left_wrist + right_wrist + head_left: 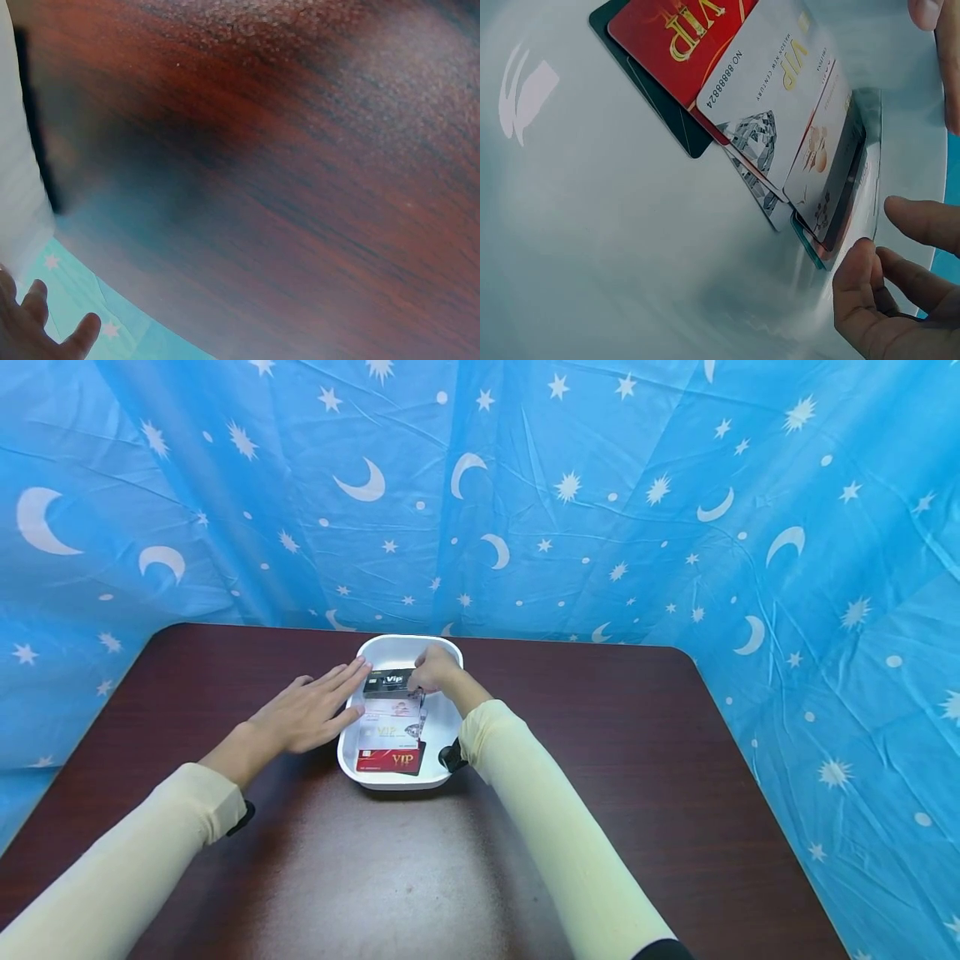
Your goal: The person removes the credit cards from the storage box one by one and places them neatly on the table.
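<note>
A white tray (442, 722) holds an overlapping row of plastic cards. Nearest me lies a red VIP card (386, 761) over a dark green card (684, 135); beyond it come a white VIP card (388, 732) with a diamond print and a pale flowered card (817, 176). A black Vip card (384, 682) tops the row's far end, raised at a tilt. My right hand (437, 670) pinches its right end between thumb and curled fingers. My left hand (309, 712) has its fingers extended, fingertips against the tray's left rim.
The tray stands near the far edge of a dark reddish-brown table (600, 760). A blue curtain (420, 552) with white moons and stars hangs behind the table and along its sides.
</note>
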Tool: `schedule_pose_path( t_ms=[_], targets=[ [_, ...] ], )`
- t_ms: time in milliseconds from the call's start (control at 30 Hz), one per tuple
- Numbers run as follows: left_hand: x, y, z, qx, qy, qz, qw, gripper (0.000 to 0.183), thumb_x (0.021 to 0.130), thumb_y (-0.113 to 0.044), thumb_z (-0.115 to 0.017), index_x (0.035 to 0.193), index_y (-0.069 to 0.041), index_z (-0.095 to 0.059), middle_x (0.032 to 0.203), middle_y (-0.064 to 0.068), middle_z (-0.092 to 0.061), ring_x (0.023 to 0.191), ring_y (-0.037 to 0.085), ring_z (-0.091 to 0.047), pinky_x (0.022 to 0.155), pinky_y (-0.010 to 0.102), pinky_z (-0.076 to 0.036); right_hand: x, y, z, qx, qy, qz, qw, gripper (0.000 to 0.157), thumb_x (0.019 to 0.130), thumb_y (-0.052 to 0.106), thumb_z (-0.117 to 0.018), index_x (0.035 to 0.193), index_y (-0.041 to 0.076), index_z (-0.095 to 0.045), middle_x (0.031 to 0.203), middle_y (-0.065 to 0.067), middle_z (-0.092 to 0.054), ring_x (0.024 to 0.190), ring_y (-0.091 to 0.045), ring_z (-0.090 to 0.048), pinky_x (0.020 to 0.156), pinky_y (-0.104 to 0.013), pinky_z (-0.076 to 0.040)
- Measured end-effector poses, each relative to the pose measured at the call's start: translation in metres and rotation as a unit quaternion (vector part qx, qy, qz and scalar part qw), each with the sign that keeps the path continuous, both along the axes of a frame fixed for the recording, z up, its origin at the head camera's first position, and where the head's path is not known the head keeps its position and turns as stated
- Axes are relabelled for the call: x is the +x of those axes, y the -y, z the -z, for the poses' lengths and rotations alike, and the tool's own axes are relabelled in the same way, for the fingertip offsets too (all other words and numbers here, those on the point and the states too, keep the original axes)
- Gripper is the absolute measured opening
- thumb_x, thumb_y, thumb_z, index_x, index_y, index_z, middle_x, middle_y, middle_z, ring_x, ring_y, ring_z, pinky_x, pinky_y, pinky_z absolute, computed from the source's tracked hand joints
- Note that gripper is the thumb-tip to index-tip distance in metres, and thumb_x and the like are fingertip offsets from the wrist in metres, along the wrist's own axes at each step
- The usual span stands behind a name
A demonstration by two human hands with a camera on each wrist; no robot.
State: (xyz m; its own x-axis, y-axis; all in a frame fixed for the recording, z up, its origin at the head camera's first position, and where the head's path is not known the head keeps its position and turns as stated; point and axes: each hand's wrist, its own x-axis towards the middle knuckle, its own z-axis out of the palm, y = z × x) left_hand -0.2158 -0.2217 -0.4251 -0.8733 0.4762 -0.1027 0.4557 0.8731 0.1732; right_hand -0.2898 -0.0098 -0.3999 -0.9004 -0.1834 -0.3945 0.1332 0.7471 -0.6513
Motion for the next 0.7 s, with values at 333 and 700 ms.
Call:
schedule_pose_path(
  t_ms=[333,700],
  targets=[
    [0.0008,-0.0004,-0.001,0.002,-0.002,0.0,1.0,0.073,0.104,-0.044,-0.042,0.16,-0.008,-0.014,0.165,0.017,-0.015,0.147,0.04,-0.024,0.11,0.068,-0.027,0.0032,0.0003,0.0031,-0.033,-0.043,0.028,0.998,0.036,0.092,0.001,-0.062,0.128,-0.001,-0.064,0.128,-0.013,-0.063,0.111,-0.024,-0.061,0.092,-0.035,-0.053],
    [0.0009,-0.0006,-0.0014,0.0,0.002,-0.001,1.0,0.073,0.103,-0.046,-0.042,0.16,-0.009,-0.014,0.164,0.018,-0.015,0.147,0.042,-0.024,0.109,0.069,-0.026,0.0045,-0.0002,0.0027,-0.076,-0.048,0.075,0.993,0.033,0.088,-0.001,-0.071,0.12,0.001,-0.067,0.109,-0.013,-0.068,0.085,-0.019,-0.068,0.079,-0.032,-0.055]
  ],
)
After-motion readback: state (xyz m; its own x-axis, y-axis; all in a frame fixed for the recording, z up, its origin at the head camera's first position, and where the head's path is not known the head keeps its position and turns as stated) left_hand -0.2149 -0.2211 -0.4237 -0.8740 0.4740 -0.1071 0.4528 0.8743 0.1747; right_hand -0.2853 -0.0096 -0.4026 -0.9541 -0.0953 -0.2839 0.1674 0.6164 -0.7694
